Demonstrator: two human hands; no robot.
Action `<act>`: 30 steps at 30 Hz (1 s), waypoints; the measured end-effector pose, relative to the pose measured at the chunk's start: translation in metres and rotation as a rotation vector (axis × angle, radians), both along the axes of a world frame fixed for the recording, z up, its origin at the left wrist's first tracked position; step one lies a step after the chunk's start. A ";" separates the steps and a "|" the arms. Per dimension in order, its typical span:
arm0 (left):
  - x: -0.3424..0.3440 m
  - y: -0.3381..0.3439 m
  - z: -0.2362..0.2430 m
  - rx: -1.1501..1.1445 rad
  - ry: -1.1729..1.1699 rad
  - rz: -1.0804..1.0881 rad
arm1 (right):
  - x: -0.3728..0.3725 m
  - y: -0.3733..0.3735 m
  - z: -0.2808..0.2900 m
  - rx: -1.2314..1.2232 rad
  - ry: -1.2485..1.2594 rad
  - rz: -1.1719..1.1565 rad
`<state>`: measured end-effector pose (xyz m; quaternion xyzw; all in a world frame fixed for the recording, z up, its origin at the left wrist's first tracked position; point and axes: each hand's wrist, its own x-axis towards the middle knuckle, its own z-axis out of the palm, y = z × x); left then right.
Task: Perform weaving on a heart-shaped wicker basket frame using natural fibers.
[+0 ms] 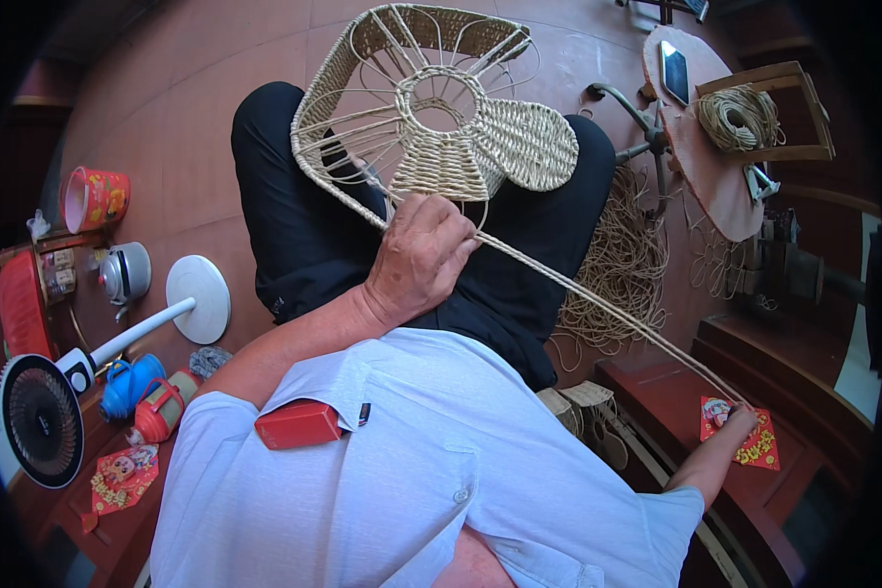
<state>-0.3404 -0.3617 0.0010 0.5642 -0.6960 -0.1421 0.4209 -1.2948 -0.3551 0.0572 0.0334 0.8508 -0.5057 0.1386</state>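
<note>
Two hands work one doubled length of straw-coloured cord (578, 291), drawn across the lap toward the near right. The left hand (426, 245) has its fingers closed in a pinch on the cord at the near edge of the woven piece (441, 167), which lies across the knees of the black trousers (274, 196), its oval flap (529, 145) to the right. The right hand (742, 419), well apart at the near right, has its fingers curled round the cord's other end. To do this well, the left pinch should sit firm and close to the edge so the pull tightens the cord without bending the piece; the right arm should draw smoothly, with the strands side by side and untwisted, clear of the loose cord heap (612, 265) on the right.
</note>
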 end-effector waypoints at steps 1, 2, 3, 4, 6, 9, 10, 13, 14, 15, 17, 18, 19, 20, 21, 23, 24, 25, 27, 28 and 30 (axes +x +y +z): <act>-0.001 0.001 0.001 0.021 -0.020 0.021 | 0.001 0.001 0.005 0.003 0.006 -0.008; -0.002 0.000 0.001 0.036 -0.033 0.050 | 0.000 0.001 0.010 0.000 0.019 -0.010; -0.003 0.000 0.002 0.043 -0.042 0.058 | -0.002 0.001 0.016 0.006 0.024 -0.018; -0.005 0.000 0.002 0.058 -0.033 0.068 | -0.005 0.001 0.021 0.013 0.035 -0.023; -0.006 -0.002 0.001 0.072 -0.019 0.078 | -0.010 0.000 0.033 0.017 0.065 -0.045; -0.006 -0.001 0.001 0.078 -0.009 0.083 | -0.013 0.005 0.053 0.025 0.093 -0.057; -0.005 -0.001 0.001 0.081 -0.003 0.081 | -0.013 0.007 0.059 0.025 0.104 -0.062; -0.002 0.001 0.003 0.081 0.007 0.073 | -0.020 0.016 0.078 0.030 0.131 -0.086; -0.002 0.001 0.003 0.093 0.007 0.064 | -0.024 0.017 0.084 0.027 0.140 -0.088; -0.002 0.000 0.003 0.080 0.008 0.075 | -0.029 0.017 0.091 0.029 0.147 -0.092; -0.003 -0.001 0.003 0.080 0.041 0.107 | -0.038 0.012 0.107 0.030 0.173 -0.090; -0.003 -0.001 0.003 0.089 0.035 0.109 | -0.038 0.008 0.117 0.026 0.180 -0.088; -0.004 -0.002 0.002 0.090 0.026 0.111 | -0.033 -0.001 0.125 0.030 0.184 -0.079; -0.004 -0.003 0.001 0.091 0.018 0.103 | -0.021 -0.008 0.134 0.035 0.188 -0.057; -0.004 -0.004 0.000 0.087 0.021 0.092 | -0.002 -0.019 0.140 0.046 0.188 -0.011; -0.002 -0.003 -0.002 0.095 0.051 0.116 | 0.065 -0.048 0.142 0.179 0.207 0.176; -0.001 -0.002 -0.002 0.094 0.047 0.111 | 0.112 -0.061 0.136 0.389 0.243 0.583; 0.000 -0.001 -0.003 0.138 0.080 0.119 | 0.166 -0.079 0.122 0.511 0.280 0.787; 0.002 0.000 -0.003 0.161 0.093 0.121 | 0.289 -0.105 0.088 0.545 0.210 1.160; 0.001 0.000 -0.003 0.142 0.057 0.103 | 0.354 -0.108 0.067 0.428 0.146 1.356; 0.002 -0.001 -0.002 0.123 0.000 0.085 | 0.477 -0.100 0.031 0.336 -0.038 1.768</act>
